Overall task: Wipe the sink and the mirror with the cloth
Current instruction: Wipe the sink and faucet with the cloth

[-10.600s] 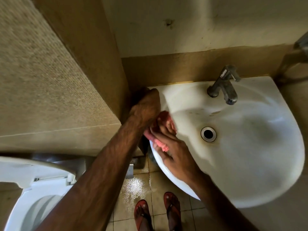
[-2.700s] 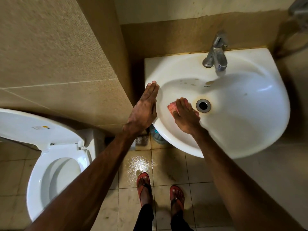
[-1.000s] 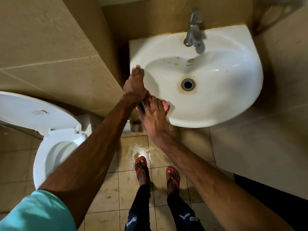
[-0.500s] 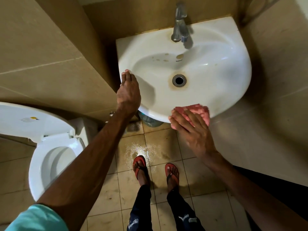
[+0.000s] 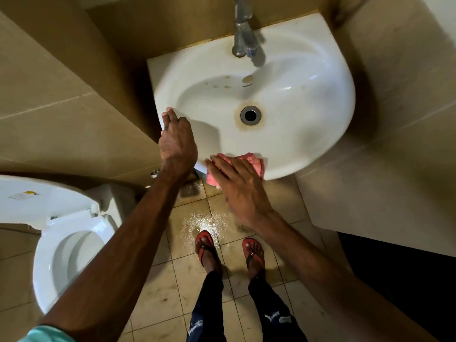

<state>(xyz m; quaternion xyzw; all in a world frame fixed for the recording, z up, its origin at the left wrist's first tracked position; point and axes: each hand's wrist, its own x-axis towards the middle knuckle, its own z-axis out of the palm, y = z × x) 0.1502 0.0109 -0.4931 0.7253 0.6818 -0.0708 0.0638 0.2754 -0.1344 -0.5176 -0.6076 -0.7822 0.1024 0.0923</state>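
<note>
On the near rim of the sink (image 5: 328,77), the right grip (image 5: 240,186) lies flat, fingers straight and slightly spread, pressing the pink cloth (image 5: 251,160) against the porcelain. The cloth shows under and just beyond the fingertips. Just beside it, the left grip (image 5: 177,141) rests on the sink's left rim, fingers straight and together, holding nothing. The drain (image 5: 250,115) sits mid-basin and the faucet (image 5: 243,38) stands at the back.
</note>
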